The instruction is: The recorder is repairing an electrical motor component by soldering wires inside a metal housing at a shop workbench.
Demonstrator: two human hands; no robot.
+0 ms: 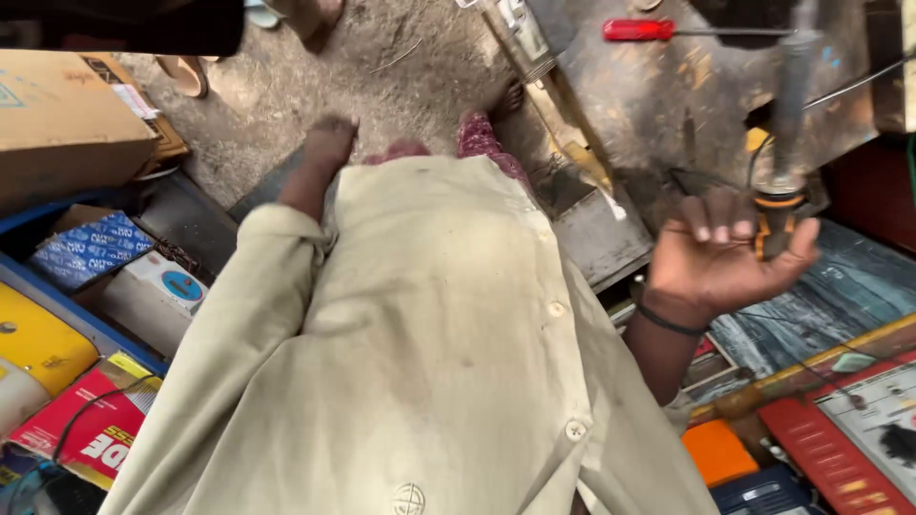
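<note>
My right hand (725,257) is raised palm up beside my chest, fingers curled around the orange and black handle of a tool (778,205) whose grey shaft rises blurred toward the top edge. My left hand (327,143) hangs down by my left side over the dirt floor; its fingers look curled and nothing shows in it. My beige buttoned shirt (439,362) fills the middle of the view.
A worn metal workbench (668,95) at upper right carries a red-handled screwdriver (637,30). Cardboard boxes (57,105), small blue and white boxes (91,248) and a red packet (86,429) crowd the left. Red and orange cases (821,448) lie lower right.
</note>
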